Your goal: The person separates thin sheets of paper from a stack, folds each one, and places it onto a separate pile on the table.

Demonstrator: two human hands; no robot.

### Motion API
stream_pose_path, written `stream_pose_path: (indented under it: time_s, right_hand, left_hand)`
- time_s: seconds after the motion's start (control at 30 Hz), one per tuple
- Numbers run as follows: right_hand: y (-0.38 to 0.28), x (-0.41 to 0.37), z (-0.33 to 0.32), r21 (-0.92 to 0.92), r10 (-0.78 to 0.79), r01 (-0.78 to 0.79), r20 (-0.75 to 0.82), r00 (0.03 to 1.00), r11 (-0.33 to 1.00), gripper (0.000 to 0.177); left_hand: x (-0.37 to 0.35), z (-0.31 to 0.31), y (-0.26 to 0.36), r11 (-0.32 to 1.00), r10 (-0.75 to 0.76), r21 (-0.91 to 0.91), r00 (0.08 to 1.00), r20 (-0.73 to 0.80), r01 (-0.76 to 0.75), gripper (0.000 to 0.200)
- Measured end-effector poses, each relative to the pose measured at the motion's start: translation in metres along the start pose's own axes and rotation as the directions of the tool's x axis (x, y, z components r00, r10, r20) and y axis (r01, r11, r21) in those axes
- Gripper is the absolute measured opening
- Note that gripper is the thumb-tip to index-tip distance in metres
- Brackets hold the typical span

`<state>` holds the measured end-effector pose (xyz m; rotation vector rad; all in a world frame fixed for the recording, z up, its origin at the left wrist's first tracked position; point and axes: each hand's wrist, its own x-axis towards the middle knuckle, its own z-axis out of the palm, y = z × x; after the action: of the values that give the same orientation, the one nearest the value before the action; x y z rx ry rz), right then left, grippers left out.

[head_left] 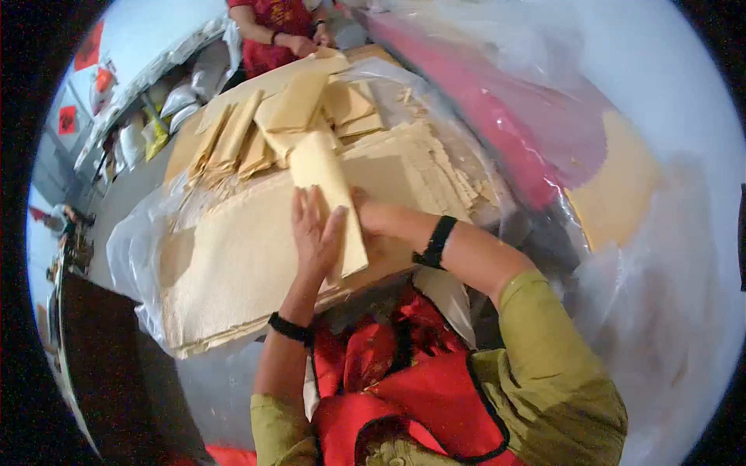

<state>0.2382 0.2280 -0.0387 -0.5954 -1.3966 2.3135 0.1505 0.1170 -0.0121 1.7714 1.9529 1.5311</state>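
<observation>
A long folded pale-yellow sheet [330,198], which looks like tofu skin, lies between my hands, running away from me over the stack. My left hand [317,237] rests against its left side, fingers stretched out and thumb apart on its face. On the other side, my right hand [371,213] grips the right edge; the folded sheet hides most of those fingers. Beneath both hands spreads a stack of large flat sheets [233,256] with ragged edges. Several folded bundles [233,140] lie at the far side, and another folded bundle [298,101] sits on top of the pile.
Across the table a person in a red apron [268,35] has hands at the far sheets. Clear plastic film [140,248] edges the stack. To the right is a plastic-covered surface with a red band [482,109]. Bags [183,97] stand along the left wall.
</observation>
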Motion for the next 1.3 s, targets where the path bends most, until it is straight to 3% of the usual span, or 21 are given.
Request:
stream_pose_path:
  time_s: [0.07,0.17,0.33,0.37,0.4,0.43,0.47,0.5,0.57,0.6,0.63,0.67,0.7,0.73,0.83,0.87,0.97,1.07,1.17,1.27,1.3]
  right_hand:
    - [-0.001,0.004,0.002,0.081,0.038,-0.038,0.003,0.999,0.996,0.047]
    - [0.003,0.006,0.005,0.202,0.090,-0.093,0.023,0.996,0.975,0.047]
    - [-0.001,-0.009,0.001,0.467,0.251,-0.288,0.140,0.958,0.836,0.049]
    - [0.001,-0.009,-0.004,-0.132,-0.211,0.226,0.120,0.970,0.965,0.044]
    - [0.005,-0.008,-0.009,-0.614,-0.540,0.632,0.364,0.758,0.473,0.040]
    - [0.003,-0.011,-0.009,-0.755,-0.494,0.649,0.531,0.688,0.092,0.038]
    - [-0.003,-0.017,-0.004,-0.730,-0.430,0.608,0.680,0.594,-0.313,0.037]
    - [-0.010,-0.027,-0.002,-0.783,-0.323,0.536,0.619,0.716,-0.315,0.038]
    - [-0.013,-0.040,-0.001,-0.901,-0.339,0.412,0.349,0.873,0.133,0.039]
    - [-0.008,-0.042,-0.003,-0.757,-0.358,0.317,0.117,0.926,0.572,0.038]
    - [-0.005,-0.044,-0.005,-0.427,-0.255,0.189,-0.104,0.961,0.884,0.037]
    - [-0.021,-0.041,-0.009,-0.787,-0.189,0.039,-0.099,0.977,0.616,0.037]
    - [-0.039,-0.037,-0.014,-0.976,-0.129,-0.086,-0.113,0.985,0.199,0.037]
    - [-0.042,-0.054,-0.005,-1.000,-0.416,0.031,0.030,0.909,-0.003,0.039]
    - [-0.032,-0.056,0.008,-0.965,-0.455,0.118,0.216,0.864,-0.234,0.041]
    - [-0.016,-0.052,0.006,-0.939,-0.418,0.059,0.207,0.885,-0.339,0.043]
    - [-0.010,-0.051,0.003,-0.948,-0.410,0.048,0.181,0.894,-0.314,0.046]
    - [-0.017,-0.057,0.009,-0.972,-0.391,0.094,0.173,0.904,-0.214,0.046]
    - [-0.005,-0.058,0.013,-0.982,-0.492,0.188,0.168,0.854,-0.009,0.049]
    - [-0.026,-0.063,0.038,-0.748,-0.487,0.108,-0.308,0.817,0.655,0.042]
    - [-0.029,-0.055,0.032,-0.613,-0.396,0.104,-0.361,0.844,0.783,0.042]
  left_hand:
    - [-0.001,0.000,0.012,0.992,0.089,0.097,0.990,-0.107,-0.079,0.046]
    - [-0.002,0.005,0.000,0.993,0.067,0.099,0.992,-0.110,-0.056,0.043]
    - [0.003,0.014,-0.004,0.973,0.025,0.228,0.999,0.036,-0.033,0.041]
    - [0.004,0.017,-0.007,0.972,-0.013,0.233,0.998,0.059,-0.001,0.040]
    - [0.004,0.019,-0.010,0.970,-0.054,0.240,0.995,0.080,0.033,0.040]
    - [0.004,0.020,-0.014,0.965,-0.083,0.254,0.992,0.092,0.057,0.040]
    - [0.004,0.020,-0.017,0.960,-0.113,0.269,0.989,0.100,0.082,0.040]
    - [0.004,0.020,-0.019,0.953,-0.144,0.281,0.984,0.106,0.109,0.040]
    - [0.004,0.021,-0.013,0.932,-0.199,0.328,0.973,0.117,0.151,0.040]
    - [0.004,0.021,-0.009,0.919,-0.232,0.352,0.966,0.118,0.177,0.040]
    - [0.004,0.021,-0.007,0.909,-0.225,0.384,0.966,0.127,0.161,0.040]
    - [0.003,0.021,-0.005,0.898,-0.221,0.414,0.966,0.132,0.148,0.040]
    - [0.002,0.021,-0.003,0.886,-0.220,0.442,0.966,0.137,0.139,0.039]
    - [0.000,0.018,0.003,0.877,-0.189,0.469,0.971,0.149,0.099,0.038]
    - [0.000,0.022,-0.006,0.873,-0.197,0.475,0.971,0.132,0.112,0.037]
    - [-0.001,0.023,-0.013,0.875,-0.162,0.474,0.982,0.096,0.098,0.040]
    - [-0.001,0.019,-0.024,0.984,-0.160,0.035,0.956,-0.245,0.174,0.045]
    - [0.005,0.010,-0.023,0.923,-0.383,-0.172,0.873,-0.303,0.345,0.044]
    - [0.008,-0.005,-0.030,0.629,-0.635,-0.514,0.767,0.094,0.583,0.035]
    - [-0.012,-0.027,-0.009,0.329,-0.548,-0.756,0.766,0.335,0.566,0.026]
    - [-0.019,-0.033,-0.003,0.332,-0.524,-0.737,0.765,0.374,0.588,0.025]
